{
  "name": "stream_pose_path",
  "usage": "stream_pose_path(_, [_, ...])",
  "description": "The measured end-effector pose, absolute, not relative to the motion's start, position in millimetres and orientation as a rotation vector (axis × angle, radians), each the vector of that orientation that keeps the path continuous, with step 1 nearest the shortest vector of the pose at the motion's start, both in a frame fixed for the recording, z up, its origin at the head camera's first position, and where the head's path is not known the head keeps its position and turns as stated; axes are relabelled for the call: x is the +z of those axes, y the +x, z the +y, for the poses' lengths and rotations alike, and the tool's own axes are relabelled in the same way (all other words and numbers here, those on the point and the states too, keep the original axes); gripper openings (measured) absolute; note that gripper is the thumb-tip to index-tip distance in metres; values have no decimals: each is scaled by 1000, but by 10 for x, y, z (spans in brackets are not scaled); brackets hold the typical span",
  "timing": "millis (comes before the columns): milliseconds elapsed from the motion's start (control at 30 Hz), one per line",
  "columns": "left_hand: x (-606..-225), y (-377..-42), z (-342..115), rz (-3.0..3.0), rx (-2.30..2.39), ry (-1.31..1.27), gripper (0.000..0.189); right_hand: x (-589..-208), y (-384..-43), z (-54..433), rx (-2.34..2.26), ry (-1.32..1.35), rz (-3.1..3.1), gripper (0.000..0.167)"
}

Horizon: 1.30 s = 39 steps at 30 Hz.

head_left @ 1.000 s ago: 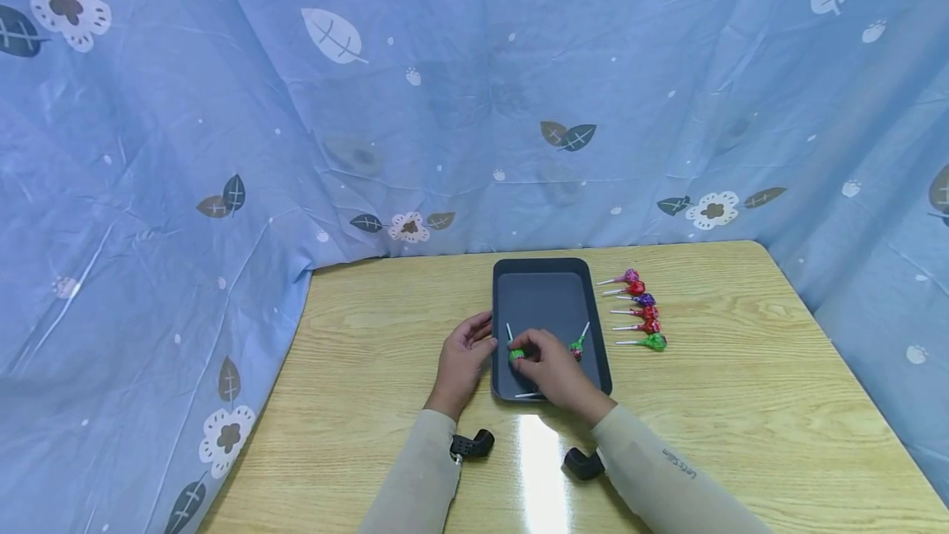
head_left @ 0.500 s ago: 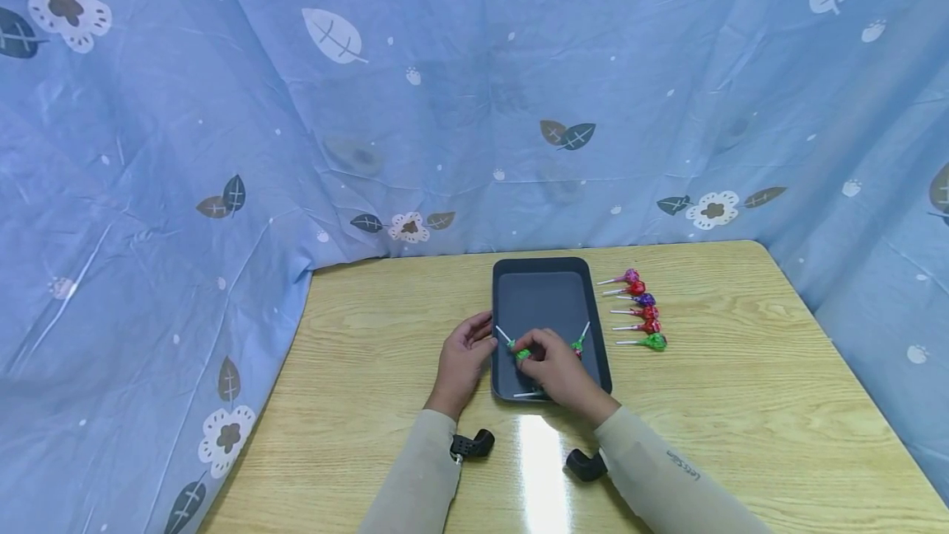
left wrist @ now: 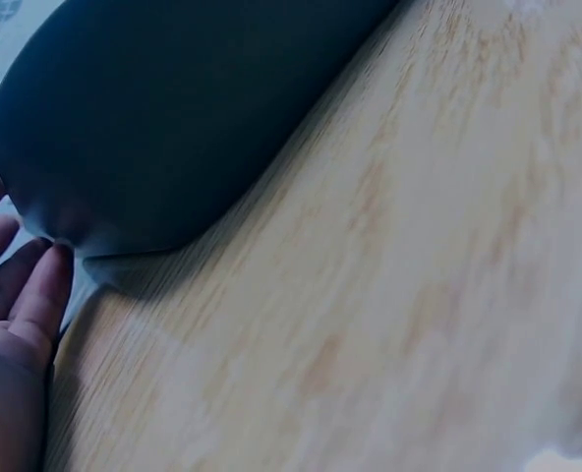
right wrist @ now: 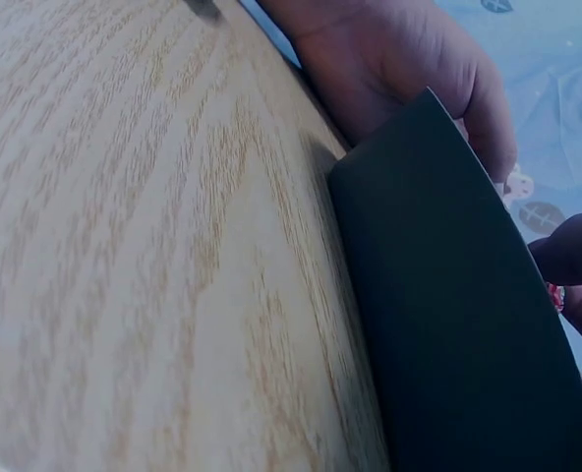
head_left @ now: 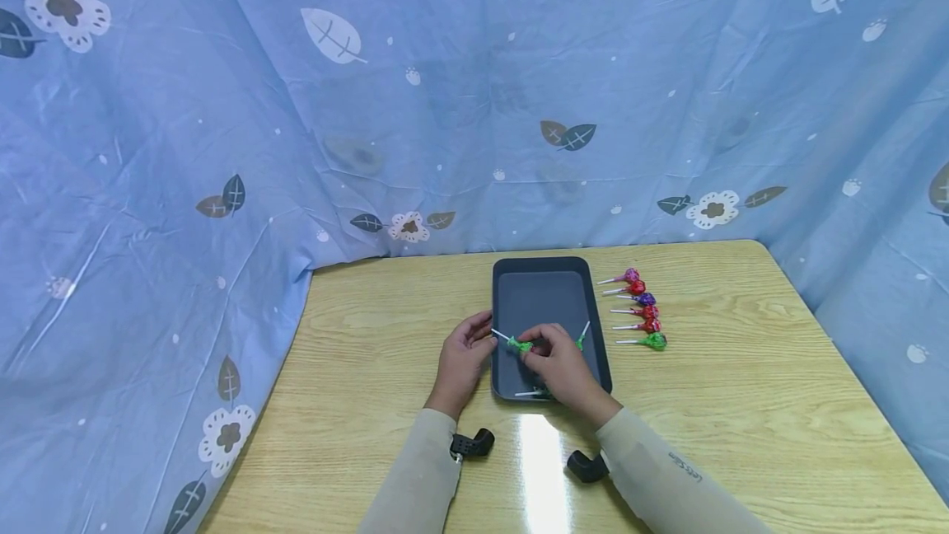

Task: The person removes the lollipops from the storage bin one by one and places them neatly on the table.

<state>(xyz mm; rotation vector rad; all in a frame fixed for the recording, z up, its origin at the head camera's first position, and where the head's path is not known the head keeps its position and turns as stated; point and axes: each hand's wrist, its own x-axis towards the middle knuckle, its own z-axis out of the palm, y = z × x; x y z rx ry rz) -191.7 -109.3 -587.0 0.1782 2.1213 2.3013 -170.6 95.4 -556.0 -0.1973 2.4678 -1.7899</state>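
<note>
In the head view my right hand [head_left: 561, 365], inside the dark grey tray [head_left: 544, 287], pinches a green-wrapped lollipop [head_left: 522, 345] by its head. The white stick points up and left to the tray's left wall. My left hand [head_left: 461, 365] rests its fingertips and thumb against that wall from outside; the left wrist view has its fingers [left wrist: 43, 295] touching the tray's outer side. A second green lollipop [head_left: 582, 336] lies along the tray's right side, its head hidden by my right hand. Another lollipop's white stick [head_left: 528, 393] shows at the near end.
Right of the tray, several lollipops lie in a column on the wooden table [head_left: 741, 369], sticks leftward: a green one [head_left: 655, 341] nearest, then red, purple [head_left: 645, 299] and pink ones. A blue patterned curtain [head_left: 460, 105] hangs behind the table.
The lollipop in my right hand has turned, its stick swinging from nearly upright to pointing left. My right hand has shifted slightly right and away from me. The left hand stays put.
</note>
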Motion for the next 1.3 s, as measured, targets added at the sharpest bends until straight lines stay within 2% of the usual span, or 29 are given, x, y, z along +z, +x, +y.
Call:
stream_pose_path(933, [-5861,-1907,-1089,2107,2308,163,49,-5478,-1660,992,-1962,-303,2448,17])
stream_pose_path(1300, [-5855,-1904,-1083,2098,2325,174,50,-5444,-1680,1074,-2009,-264,2399,22])
